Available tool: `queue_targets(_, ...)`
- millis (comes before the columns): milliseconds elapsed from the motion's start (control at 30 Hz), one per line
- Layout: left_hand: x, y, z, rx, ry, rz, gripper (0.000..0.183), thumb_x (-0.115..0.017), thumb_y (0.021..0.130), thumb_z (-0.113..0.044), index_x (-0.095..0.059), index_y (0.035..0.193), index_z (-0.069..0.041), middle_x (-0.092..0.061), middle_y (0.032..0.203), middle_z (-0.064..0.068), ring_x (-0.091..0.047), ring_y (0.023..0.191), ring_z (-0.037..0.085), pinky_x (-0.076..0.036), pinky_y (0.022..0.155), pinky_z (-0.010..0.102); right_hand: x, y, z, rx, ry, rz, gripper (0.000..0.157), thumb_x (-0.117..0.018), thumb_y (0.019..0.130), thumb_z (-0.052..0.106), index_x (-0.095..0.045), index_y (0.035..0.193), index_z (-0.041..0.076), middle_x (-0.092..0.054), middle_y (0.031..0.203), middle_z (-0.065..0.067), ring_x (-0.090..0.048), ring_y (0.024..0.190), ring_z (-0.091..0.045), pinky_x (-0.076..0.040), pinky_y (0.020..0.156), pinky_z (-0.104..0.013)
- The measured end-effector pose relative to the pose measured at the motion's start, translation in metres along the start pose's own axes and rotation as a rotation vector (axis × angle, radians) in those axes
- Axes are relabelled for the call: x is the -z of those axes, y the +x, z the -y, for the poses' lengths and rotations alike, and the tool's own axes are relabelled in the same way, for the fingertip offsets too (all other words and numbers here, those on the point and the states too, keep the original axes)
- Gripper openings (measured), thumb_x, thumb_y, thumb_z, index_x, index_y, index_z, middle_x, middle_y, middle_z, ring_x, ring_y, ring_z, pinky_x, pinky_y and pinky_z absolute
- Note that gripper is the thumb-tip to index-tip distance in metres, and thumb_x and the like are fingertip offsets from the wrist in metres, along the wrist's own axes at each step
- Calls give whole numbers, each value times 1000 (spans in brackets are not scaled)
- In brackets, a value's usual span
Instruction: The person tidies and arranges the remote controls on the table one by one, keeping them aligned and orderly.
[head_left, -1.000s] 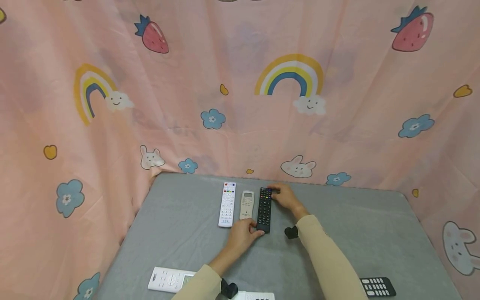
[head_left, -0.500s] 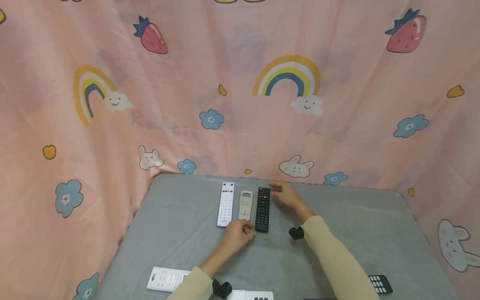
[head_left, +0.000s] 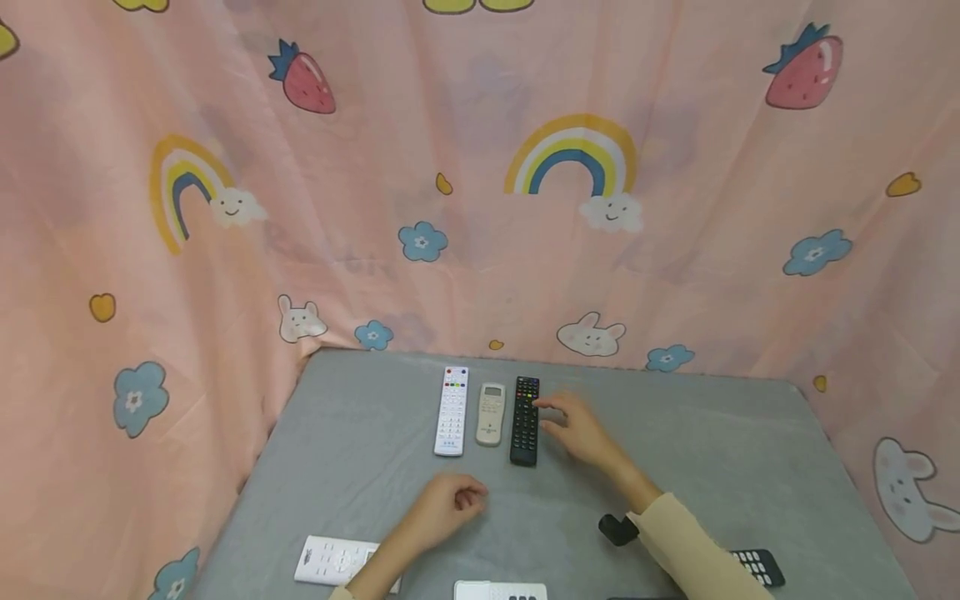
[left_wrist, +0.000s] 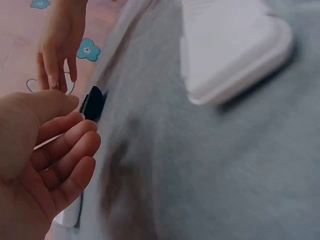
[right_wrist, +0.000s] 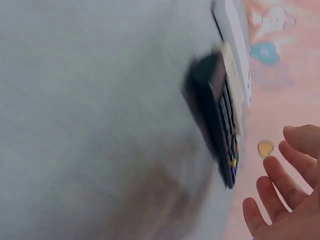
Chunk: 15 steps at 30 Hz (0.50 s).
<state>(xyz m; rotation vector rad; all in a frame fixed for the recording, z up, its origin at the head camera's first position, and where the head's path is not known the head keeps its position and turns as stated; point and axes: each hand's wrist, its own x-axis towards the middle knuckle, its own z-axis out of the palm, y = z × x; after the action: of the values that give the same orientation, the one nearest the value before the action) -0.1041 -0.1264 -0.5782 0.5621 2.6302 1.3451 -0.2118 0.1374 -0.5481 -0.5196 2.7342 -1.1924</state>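
Note:
Three remote controls lie side by side near the back of the grey cloth: a white remote [head_left: 451,412], a small beige remote [head_left: 491,415] with a little screen, and a black remote [head_left: 525,422] with several coloured buttons. Just right of the black remote is my right hand [head_left: 581,429], its fingers loosely bent and holding nothing; in the right wrist view they appear apart from it. My left hand [head_left: 442,510] hovers in front of the row, fingers loosely curled around nothing, as the left wrist view also shows.
Nearer the front lie a white remote with a screen [head_left: 330,560], partly behind my left forearm, and another white device [head_left: 501,591] cut by the frame edge. A black remote with pale buttons [head_left: 759,567] sits front right. A pink patterned curtain [head_left: 480,283] hangs behind the table.
My left hand has left the black remote's lower end and drawn back toward the front left. My right hand has slid from its top end down along its right side. The black remote stays aligned in the row.

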Motion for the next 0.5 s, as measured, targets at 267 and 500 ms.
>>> queue_targets(267,7,-41,7,-79,106,129,16,-78,84,-18,-74,98,-12,-69,85,-9,-56,75,-9,-51,68,13,-22,-60,4,98,-39,80,37,-73,88,20,-67,124,23,-66,126,1,-59,120,-26,-48,103,-52)
queue_targets(500,7,-63,13,-272,249,160,25,-76,86,-37,-73,106,-22,-69,99,-14,-58,95,-2,-49,84,17,-32,-107,3,271,-85,65,38,-78,84,27,-69,121,23,-66,118,12,-59,110,-14,-51,95,-39)
